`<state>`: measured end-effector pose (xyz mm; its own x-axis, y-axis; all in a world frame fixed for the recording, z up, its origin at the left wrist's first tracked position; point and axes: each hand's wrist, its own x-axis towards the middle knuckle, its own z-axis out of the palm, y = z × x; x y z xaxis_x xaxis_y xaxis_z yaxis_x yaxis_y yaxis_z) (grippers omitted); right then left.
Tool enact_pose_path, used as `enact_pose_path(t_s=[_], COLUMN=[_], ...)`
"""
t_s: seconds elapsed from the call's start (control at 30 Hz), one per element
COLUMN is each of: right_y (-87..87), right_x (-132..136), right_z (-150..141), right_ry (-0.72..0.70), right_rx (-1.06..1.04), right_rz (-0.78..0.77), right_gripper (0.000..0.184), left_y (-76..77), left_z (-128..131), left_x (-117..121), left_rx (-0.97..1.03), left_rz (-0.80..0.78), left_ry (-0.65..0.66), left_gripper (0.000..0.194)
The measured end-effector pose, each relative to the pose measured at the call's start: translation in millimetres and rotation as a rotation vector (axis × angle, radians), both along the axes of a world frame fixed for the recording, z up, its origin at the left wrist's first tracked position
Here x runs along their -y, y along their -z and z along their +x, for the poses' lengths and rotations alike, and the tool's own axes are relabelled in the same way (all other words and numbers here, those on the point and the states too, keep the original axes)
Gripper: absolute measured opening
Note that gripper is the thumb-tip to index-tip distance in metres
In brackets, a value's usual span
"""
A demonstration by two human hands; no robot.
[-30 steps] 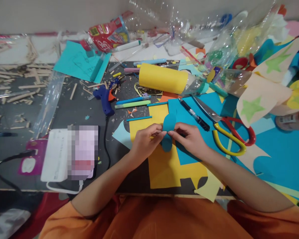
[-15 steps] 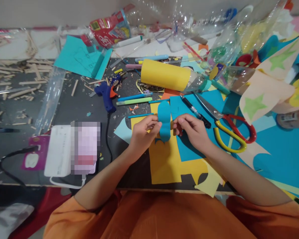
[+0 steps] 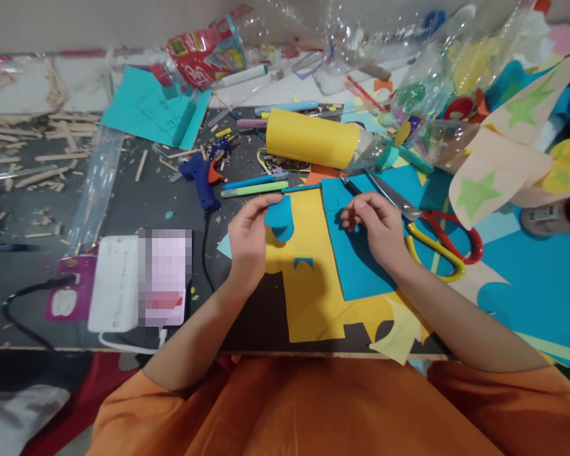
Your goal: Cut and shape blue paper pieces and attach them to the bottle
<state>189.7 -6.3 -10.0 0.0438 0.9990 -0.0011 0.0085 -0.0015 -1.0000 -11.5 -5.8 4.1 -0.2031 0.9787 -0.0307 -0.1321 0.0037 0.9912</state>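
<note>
Blue cutout well inside table edge

I've carried the blue cutout with my left hand to the yellow sheet's left side; my right hand has let go, moving right of that sheet. A blue scrap on it is uncovered.

Soft, dim light, slight blur; glare flecks clear plastic near twelve o'clock; shadow darkens yellow paper at five.
</note>
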Motion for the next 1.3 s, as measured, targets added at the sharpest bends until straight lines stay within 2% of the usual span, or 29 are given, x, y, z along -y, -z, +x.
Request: enact_pose_path(t_s=[0.1, 0.2, 0.27, 0.37, 0.47, 0.53, 0.6, 0.67, 0.73, 0.83, 0.9, 0.97, 1.03, 1.13, 1.3], right_y=[3.4, 6.1, 6.7, 6.3, 4.4, 2.3, -0.1, -2.6, -4.8, -7.2, -8.7, -10.7, -13.5, -19.1, -30.6], right_x=[-5, -8, -9, -9, -6, 0, 7, 13, 17, 18, 16, 14, 13, 14, 26], right_z=[3, 8, 12, 16, 15, 10, 3, -3, -7, -6, -5, -4, -4, -4, -9], right_ry=[0.065, 0.071, 0.060, 0.011, -0.132, -0.223, -0.273, -0.290, -0.271, -0.209, -0.198, -0.226, -0.264, -0.277, -0.319], right_rx=[0.064, 0.184, 0.319, 0.561, 0.795, 0.917, 1.002, 1.056, 1.099, 1.178, 1.217, 1.214, 1.161, 1.044, 0.959], right_rz=[0.075, 0.138, 0.162, 0.191, 0.202, 0.199, 0.207, 0.240, 0.274, 0.292, 0.290, 0.269, 0.232, 0.203, 0.282], right_gripper=[0.019, 0.013, 0.015, 0.028, 0.045, 0.060, 0.067, 0.059, 0.045, 0.026, 0.017, 0.013, 0.018, 0.024, 0.024], left_y=[0.2, -0.6, -1.1, -1.0, 0.5, 2.5, 4.8, 6.6, 6.4, 1.5, -3.5, -7.9, -10.2, -9.4, -5.1], left_z=[-2, -2, -1, 0, 1, -1, -3, -5, -7, -6, -3, 0, 4, 8, 13], left_x=[-2, -2, -1, 0, 1, 0, -1, -3, -3, 0, 5, 11, 16, 22, 17], left_rx=[-0.032, -0.147, -0.193, -0.255, -0.364, -0.505, -0.681, -0.822, -0.874, -0.829, -0.792, -0.790, -0.817, -0.772, -0.369], left_rz=[0.022, 0.031, 0.022, -0.002, 0.005, 0.029, 0.074, 0.139, 0.212, 0.314, 0.366, 0.402, 0.404, 0.224, -0.110], left_ry=[-0.037, -0.053, -0.017, 0.064, 0.152, 0.233, 0.318, 0.341, 0.281, 0.157, 0.137, 0.219, 0.376, 0.529, 0.621], left_gripper=[0.022, 0.015, 0.019, 0.025, 0.021, 0.014, 0.013, 0.020, 0.028, 0.030, 0.025, 0.022, 0.024, 0.026, 0.040])
